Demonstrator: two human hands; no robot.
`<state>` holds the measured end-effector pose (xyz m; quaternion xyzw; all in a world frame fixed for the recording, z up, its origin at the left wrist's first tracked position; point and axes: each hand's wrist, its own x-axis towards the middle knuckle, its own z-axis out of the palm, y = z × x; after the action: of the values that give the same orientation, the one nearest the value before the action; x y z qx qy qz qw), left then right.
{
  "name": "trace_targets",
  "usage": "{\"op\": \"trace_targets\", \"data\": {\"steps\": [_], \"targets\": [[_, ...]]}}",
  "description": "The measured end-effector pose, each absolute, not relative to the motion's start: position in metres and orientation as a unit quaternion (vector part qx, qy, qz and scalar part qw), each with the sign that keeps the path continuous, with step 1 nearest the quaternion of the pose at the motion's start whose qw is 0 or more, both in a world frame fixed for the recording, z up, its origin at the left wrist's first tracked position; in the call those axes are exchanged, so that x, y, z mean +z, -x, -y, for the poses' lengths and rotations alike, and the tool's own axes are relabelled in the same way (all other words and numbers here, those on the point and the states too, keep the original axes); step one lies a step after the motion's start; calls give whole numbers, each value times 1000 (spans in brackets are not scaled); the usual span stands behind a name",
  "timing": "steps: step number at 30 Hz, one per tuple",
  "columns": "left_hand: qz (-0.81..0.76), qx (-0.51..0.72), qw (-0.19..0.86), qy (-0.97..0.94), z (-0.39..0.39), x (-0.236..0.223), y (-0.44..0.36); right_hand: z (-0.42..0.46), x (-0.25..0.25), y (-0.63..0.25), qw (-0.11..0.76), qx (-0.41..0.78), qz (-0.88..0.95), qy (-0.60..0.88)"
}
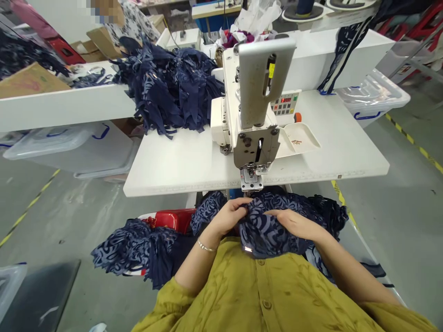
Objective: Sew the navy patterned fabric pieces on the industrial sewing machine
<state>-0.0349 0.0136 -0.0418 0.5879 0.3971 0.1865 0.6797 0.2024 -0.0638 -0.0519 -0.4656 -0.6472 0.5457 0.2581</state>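
My left hand (230, 216) pinches patterned navy fabric (268, 233) near the sewing machine (256, 143), likely steadying it; my right hand's (294, 223) grip I cannot tell.

The patterned cloth (266, 235) looks matt, the metal cover (254, 85) smooth and satiny, the tray (309, 138) smooth plastic.

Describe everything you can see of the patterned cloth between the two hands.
The patterned cloth is dark navy with paler swirling curves and looks soft. It lies bunched, a small bright patch near its lower edge. The left hand holds its left side; the right hand lies against it. It sits between the yellow-green shirt and the sewing machine.
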Motion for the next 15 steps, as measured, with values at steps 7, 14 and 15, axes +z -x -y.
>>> {"op": "trace_targets", "data": {"steps": [7, 14, 15], "targets": [[-367, 168, 611, -681, -7, 19, 18, 50, -33, -163, 451, 620, 463, 445], [-372, 242, 381, -811, 1, 22, 1, 39, -14, -165, 520, 446, 476, 551], [-377, 249, 360, -816, 2, 21, 0, 37, -11, -166, 512, 420, 497, 561]]}}
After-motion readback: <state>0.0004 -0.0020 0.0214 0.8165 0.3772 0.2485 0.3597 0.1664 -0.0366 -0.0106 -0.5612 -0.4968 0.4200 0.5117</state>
